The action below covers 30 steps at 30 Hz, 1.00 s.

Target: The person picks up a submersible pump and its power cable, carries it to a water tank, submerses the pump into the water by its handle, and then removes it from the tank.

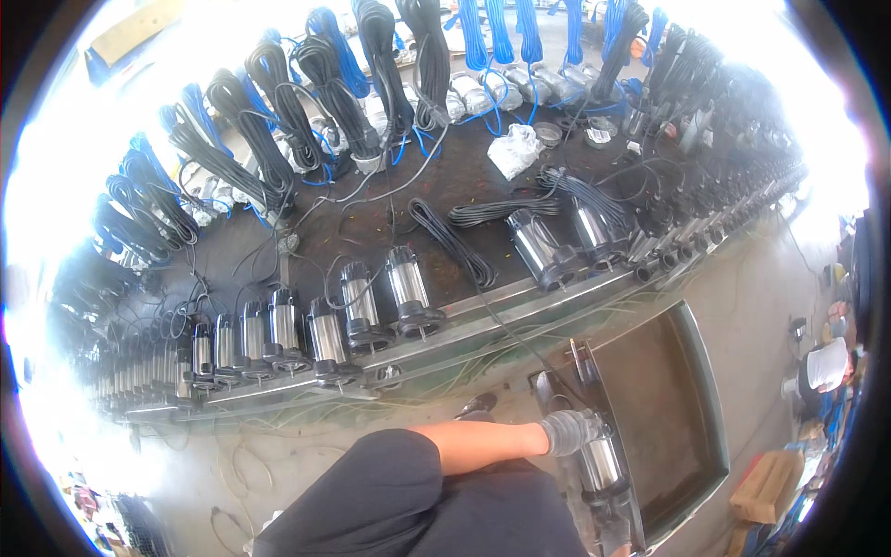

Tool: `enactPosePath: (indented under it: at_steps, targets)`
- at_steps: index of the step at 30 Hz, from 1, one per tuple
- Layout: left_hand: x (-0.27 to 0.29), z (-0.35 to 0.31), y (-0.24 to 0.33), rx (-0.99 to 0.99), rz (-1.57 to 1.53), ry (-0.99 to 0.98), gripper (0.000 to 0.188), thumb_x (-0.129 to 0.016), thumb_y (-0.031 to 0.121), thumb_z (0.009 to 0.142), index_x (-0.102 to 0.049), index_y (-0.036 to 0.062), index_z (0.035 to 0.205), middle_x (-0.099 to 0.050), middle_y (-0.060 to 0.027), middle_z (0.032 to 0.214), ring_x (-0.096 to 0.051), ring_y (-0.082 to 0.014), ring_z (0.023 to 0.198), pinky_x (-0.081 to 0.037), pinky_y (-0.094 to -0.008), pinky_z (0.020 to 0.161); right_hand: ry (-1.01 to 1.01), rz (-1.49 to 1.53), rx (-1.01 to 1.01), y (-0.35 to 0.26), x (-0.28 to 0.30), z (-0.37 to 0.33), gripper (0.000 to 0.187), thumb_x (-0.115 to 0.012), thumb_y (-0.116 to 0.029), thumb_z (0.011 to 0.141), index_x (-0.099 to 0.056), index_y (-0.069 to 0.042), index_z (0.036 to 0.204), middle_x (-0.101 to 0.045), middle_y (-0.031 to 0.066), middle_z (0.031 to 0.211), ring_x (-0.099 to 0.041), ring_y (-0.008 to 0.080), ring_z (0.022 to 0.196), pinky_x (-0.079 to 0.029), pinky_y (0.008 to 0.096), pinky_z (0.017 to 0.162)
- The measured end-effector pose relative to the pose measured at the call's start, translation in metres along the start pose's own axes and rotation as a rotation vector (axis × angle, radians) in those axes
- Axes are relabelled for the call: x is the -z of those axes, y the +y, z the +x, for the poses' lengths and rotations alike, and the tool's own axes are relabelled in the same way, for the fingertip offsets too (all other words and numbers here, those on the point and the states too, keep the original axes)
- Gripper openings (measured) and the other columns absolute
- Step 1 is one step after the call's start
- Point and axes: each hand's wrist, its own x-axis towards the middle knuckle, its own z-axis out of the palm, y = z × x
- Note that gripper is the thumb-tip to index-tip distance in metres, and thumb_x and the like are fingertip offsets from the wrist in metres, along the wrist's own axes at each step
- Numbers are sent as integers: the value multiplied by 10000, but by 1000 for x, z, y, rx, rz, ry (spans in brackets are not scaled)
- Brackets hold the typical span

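Note:
A steel cylindrical pump motor (601,466) with black ends lies in a narrow metal trough beside a brown-bottomed tub. My left hand (569,433), in a grey knit glove, reaches across from the left and closes around the motor's upper end, where a black cable (520,342) runs up to the bench. At the bottom edge, a greyish shape that appears to be my right hand (613,533) is by the motor's lower end. Its fingers are too blurred and cut off to read.
The rectangular tub (703,371) stands right of the trough. Beyond, a dark workbench (371,223) carries upright steel motors (406,283), black cable coils (455,243), blue coils (471,35) and a white plastic bag (515,151). A cardboard box (766,487) and another person (824,367) are at right.

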Motion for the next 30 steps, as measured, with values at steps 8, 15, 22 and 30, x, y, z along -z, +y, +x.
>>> enactPosePath:
  at_steps: [8,15,22,30]
  targets:
    - [21,3,1,-42,9,-49,437,-609,138,857,-634,45,1283,-624,-126,1350,-587,-304,1274,-426,-391,1125,-24,107,68,12,0,-2,548,-724,-313,943,-525,-49,1379,-660,146,1276,-729,236,966,-499,212,472]
    - [40,0,2,-173,201,-197,518,-487,146,948,-512,18,1449,-562,-176,1449,-514,-310,1381,-343,-418,1202,-167,553,-55,-4,-14,-8,567,-699,-176,949,-461,-19,1439,-517,220,1476,-671,350,1172,-627,280,569]
    - [57,8,8,-155,94,-280,510,-428,91,969,-461,-10,1468,-540,-212,1459,-516,-313,1380,-321,-401,1221,-141,12,-23,-32,-42,-17,402,-588,-126,972,-570,-4,1355,-687,142,1156,-724,234,842,-582,322,542]
    - [43,-8,1,-177,94,-189,398,-474,130,967,-600,-11,1317,-549,-223,1446,-524,-366,1357,-352,-401,1203,103,-799,-137,-24,-50,-20,426,-554,-357,1014,-630,-31,1278,-694,42,997,-664,160,738,-532,312,564]
